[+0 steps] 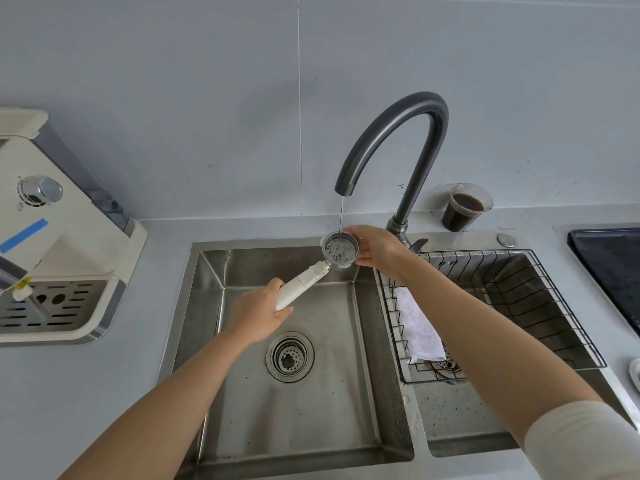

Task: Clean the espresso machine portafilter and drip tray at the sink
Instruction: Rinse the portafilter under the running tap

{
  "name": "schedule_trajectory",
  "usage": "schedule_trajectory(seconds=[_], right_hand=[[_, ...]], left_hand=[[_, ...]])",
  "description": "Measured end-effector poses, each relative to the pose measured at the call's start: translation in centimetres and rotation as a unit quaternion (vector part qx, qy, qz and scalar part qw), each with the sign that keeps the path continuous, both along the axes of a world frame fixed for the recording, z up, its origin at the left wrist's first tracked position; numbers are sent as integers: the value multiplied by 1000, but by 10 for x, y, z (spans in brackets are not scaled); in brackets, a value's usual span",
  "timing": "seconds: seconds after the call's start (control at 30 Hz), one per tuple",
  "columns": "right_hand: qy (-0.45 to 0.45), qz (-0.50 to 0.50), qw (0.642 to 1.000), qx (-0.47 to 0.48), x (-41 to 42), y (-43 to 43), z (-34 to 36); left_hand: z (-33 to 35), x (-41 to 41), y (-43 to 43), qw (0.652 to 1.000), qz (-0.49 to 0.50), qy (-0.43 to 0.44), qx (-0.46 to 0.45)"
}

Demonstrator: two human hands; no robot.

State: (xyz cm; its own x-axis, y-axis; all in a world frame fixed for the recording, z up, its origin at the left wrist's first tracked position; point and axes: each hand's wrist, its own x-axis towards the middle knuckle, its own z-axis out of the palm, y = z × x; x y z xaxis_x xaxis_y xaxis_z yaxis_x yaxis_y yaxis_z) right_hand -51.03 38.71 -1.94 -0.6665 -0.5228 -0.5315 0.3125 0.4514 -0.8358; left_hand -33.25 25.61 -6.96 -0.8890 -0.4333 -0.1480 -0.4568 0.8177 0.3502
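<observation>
Stainless steel forms the double sink [214,271] at the middle of the frame, two basins side by side. Over the left basin, one portafilter [341,250] sits under the grey faucet [391,133], a thin stream of water falling into its basket. The left hand [258,311] is closed around the white handle; the right hand [375,251] cups the basket's right side, fingers curled against its rim. Below them the left basin is open down to its one drain strainer [290,356]. A wire rack [519,289] fills the right basin, with one white cloth [417,329] draped over its left edge, just beside the right forearm. On the grey table, the espresso machine [52,237] stands at the left of the frame with its slotted drip tray [52,306] in place. One cup of dark liquid [464,207] stands behind the faucet base, upper right.
</observation>
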Motion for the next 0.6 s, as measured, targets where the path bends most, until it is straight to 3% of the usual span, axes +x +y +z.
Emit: schedule_trajectory(seconds=[0.23, 0.6], right_hand=[[73, 31, 997, 18, -9, -2, 3], [60, 2, 996, 71, -15, -6, 6]], left_hand=[[-5, -12, -5, 1000, -19, -13, -2], [-13, -23, -13, 997, -41, -59, 39]])
